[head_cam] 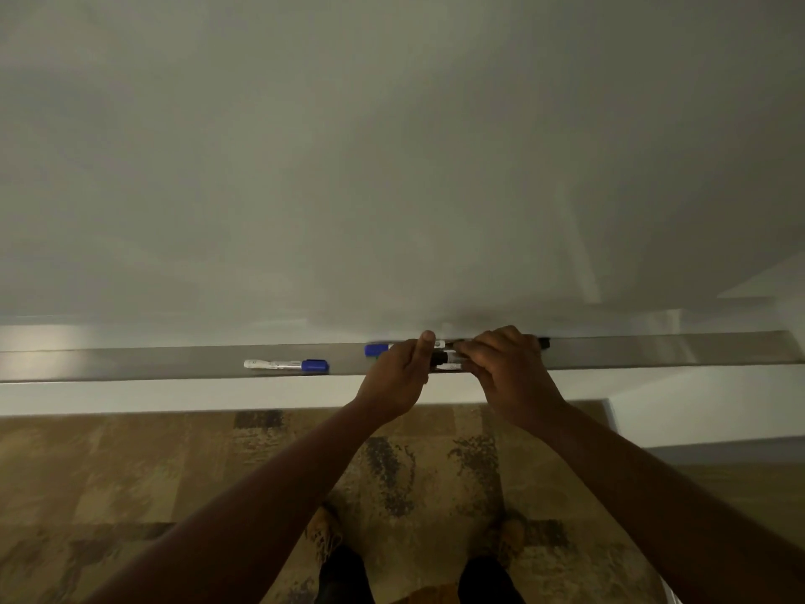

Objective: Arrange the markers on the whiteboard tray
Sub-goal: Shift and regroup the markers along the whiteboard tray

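Observation:
A long grey whiteboard tray (174,364) runs across the view below the whiteboard. A white marker with a blue cap (285,365) lies alone on it, left of my hands. A second blue-capped marker (378,349) lies at the tray's back, its body hidden behind my left hand (398,377). Between both hands sits a bunch of black-capped markers (446,359). My left hand grips their left ends and my right hand (505,368) covers their right ends. A black tip (543,342) sticks out past my right hand.
The whiteboard (392,167) fills the upper view. Below the tray is a white wall strip, then a brown patterned carpet (130,473) with my shoes (324,529) on it. The tray ends at the far right (790,348).

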